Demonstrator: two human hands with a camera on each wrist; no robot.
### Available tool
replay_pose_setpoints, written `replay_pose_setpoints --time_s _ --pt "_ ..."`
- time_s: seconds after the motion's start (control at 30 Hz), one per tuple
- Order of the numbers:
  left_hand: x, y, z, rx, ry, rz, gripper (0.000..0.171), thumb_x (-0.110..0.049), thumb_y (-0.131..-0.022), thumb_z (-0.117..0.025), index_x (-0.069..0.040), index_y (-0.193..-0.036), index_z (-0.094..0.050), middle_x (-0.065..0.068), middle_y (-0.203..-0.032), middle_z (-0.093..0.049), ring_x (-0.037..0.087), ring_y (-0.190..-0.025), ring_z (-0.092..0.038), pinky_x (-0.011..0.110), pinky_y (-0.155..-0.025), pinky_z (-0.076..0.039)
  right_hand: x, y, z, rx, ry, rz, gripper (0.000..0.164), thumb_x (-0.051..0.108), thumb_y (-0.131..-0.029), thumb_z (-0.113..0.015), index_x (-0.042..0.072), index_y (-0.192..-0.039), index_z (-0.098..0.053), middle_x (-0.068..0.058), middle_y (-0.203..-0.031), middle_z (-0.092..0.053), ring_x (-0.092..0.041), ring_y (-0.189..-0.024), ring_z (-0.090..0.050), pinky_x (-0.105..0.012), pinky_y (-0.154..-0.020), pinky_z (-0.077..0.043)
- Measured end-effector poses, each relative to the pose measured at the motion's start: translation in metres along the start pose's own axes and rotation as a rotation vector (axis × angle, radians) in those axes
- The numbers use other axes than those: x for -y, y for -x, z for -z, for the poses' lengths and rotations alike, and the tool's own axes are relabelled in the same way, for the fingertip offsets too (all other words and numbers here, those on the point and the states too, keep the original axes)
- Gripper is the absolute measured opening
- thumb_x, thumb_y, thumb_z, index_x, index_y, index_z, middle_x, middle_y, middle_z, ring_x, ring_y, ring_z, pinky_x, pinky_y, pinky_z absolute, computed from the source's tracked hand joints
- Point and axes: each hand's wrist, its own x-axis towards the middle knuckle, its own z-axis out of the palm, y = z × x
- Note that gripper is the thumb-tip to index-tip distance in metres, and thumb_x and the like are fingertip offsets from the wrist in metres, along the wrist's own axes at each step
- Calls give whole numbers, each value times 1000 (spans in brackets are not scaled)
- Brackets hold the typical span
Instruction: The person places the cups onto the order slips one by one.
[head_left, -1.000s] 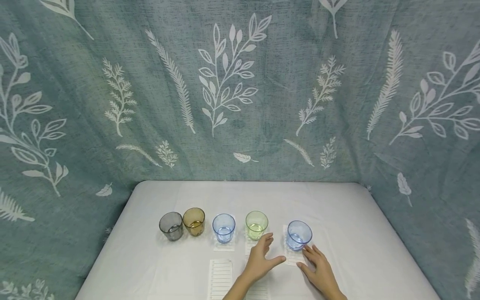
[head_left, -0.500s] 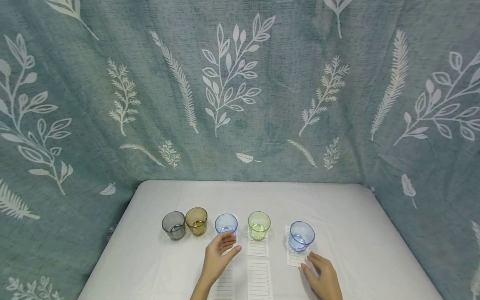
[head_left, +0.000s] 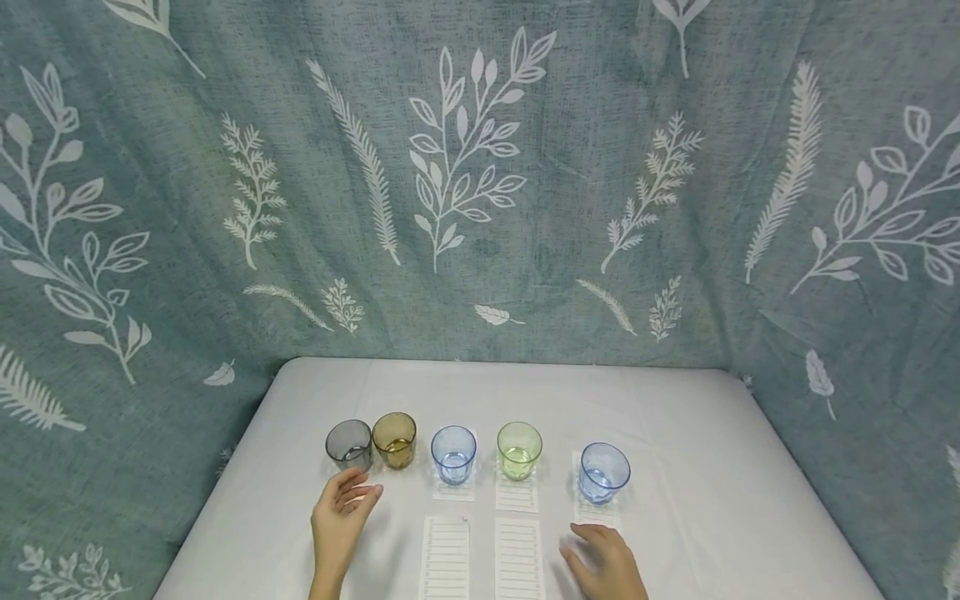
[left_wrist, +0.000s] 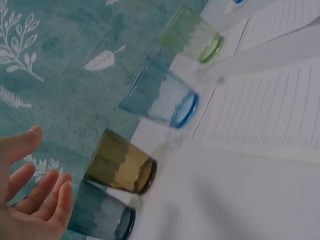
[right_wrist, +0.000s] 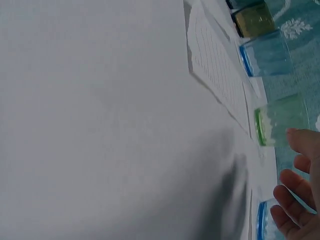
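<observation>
My left hand point(head_left: 341, 517) hovers just in front of the grey glass point(head_left: 349, 444), its fingers loosely bent and holding nothing. Right beside that glass stands an amber glass point(head_left: 394, 440). In the left wrist view, the fingers overlap the edge of the grey glass point(left_wrist: 102, 212). My right hand point(head_left: 603, 560) is relaxed and holds nothing, in front of the right-hand blue glass point(head_left: 603, 473). Between the hands, farther back, a second blue glass point(head_left: 453, 455) and a green glass point(head_left: 519, 451) stand upright on lined paper slips.
Two lined paper slips lie near the front, a left one point(head_left: 446, 557) and a right one point(head_left: 517, 557). More slips lie under the blue and green glasses. A white cloth covers the table point(head_left: 720, 500). Behind it hangs a green leaf-patterned curtain point(head_left: 480, 167).
My left hand has swept left, from near the green glass past the left blue glass to the grey one. My right hand has drawn back from the right blue glass. The glasses stay put.
</observation>
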Motion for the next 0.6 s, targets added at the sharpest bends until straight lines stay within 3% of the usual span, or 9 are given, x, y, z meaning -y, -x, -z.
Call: replay_pose_setpoints --time_s 0.1,0.23,0.37,0.5,0.6 --pt "2 -4 8 -97 -102 13 40 -1 -74 -77 8 -110 -60 22 -99 -66 10 -77 -63 12 -65 -50 14 -3 -11 -8 -48 61 38 10 -57 -85 4 -92 -71 -3 -88 -69 -22 -80 -63 -38 -67 -55" --pt "9 -11 15 -203 -210 61 43 -3 -73 -79 7 -111 -60 22 -103 -64 23 -83 -63 7 -62 -45 33 -8 -26 2 -108 104 38 11 -59 -84 3 -94 -71 -4 -89 -68 -21 -81 -62 -36 -68 -55" --pt "17 -21 20 -227 -217 133 54 -4 -74 -78 7 -121 -53 24 -116 -56 35 -98 -57 6 -66 -42 51 -10 -41 30 -146 119 40 13 -61 -84 3 -97 -70 -3 -92 -67 -19 -83 -61 -34 -70 -55" --pt "22 -32 23 -184 -182 182 68 -7 -76 -76 7 -133 -40 28 -129 -43 42 -114 -46 34 -86 -51 66 -9 -55 89 -164 141 44 17 -63 -84 3 -102 -69 -4 -99 -66 -19 -88 -60 -33 -74 -55" --pt "25 -41 25 -142 -162 193 78 -9 -76 -76 7 -139 -32 31 -135 -36 47 -121 -38 58 -94 -43 75 -7 -63 146 -173 170 45 22 -67 -83 1 -105 -68 -7 -104 -64 -21 -92 -59 -35 -77 -55"
